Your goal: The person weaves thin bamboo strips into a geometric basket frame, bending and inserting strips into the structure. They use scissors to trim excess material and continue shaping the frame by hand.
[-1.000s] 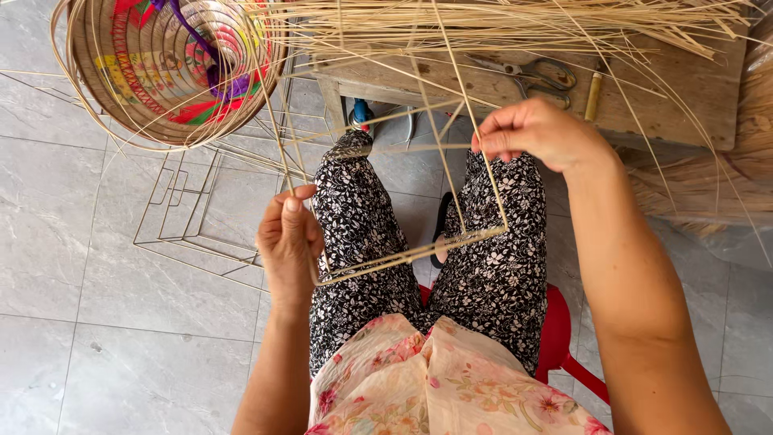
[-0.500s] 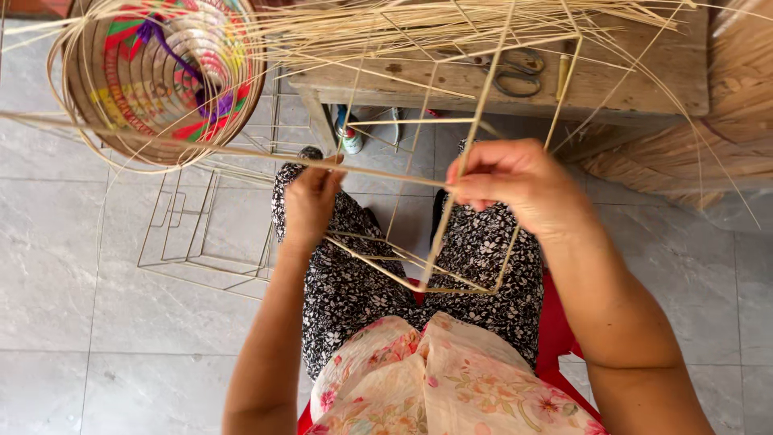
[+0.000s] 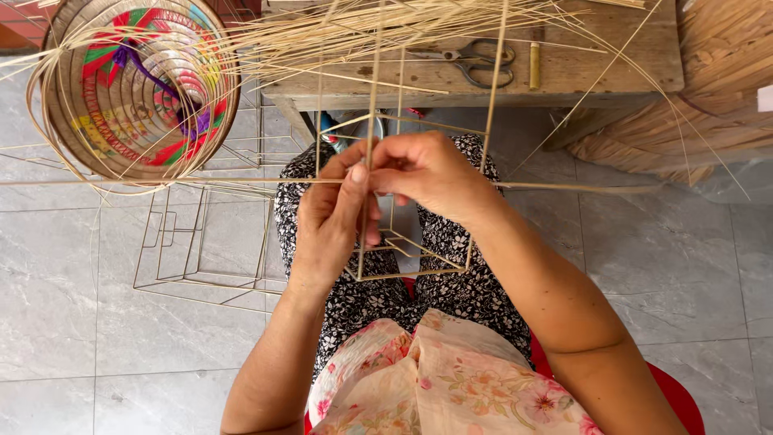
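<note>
Your left hand [image 3: 330,221] and right hand [image 3: 427,173] meet over your lap, both pinching one upright of a wire frame [image 3: 378,242]. Its box shape stands bare, no weaving begun; straw strands [image 3: 346,36] lie beyond your hands on the bench [image 3: 612,64].

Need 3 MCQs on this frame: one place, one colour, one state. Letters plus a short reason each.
1. Where do the scissors lie?
A. on the wooden bench
B. on the floor tiles
C. in the lap

2. What colour is the cord inside the round woven basket?
A. white
B. purple
C. black

3. What are the left hand and right hand doing?
A. resting apart on the knees
B. both pinching the thin stick frame over the lap
C. holding the scissors

Answers:
1 A: they sit on the bench top beside loose reeds.
2 B: a purple strand crosses the basket's centre.
3 B: fingers of both hands meet on one upright stick.
</note>
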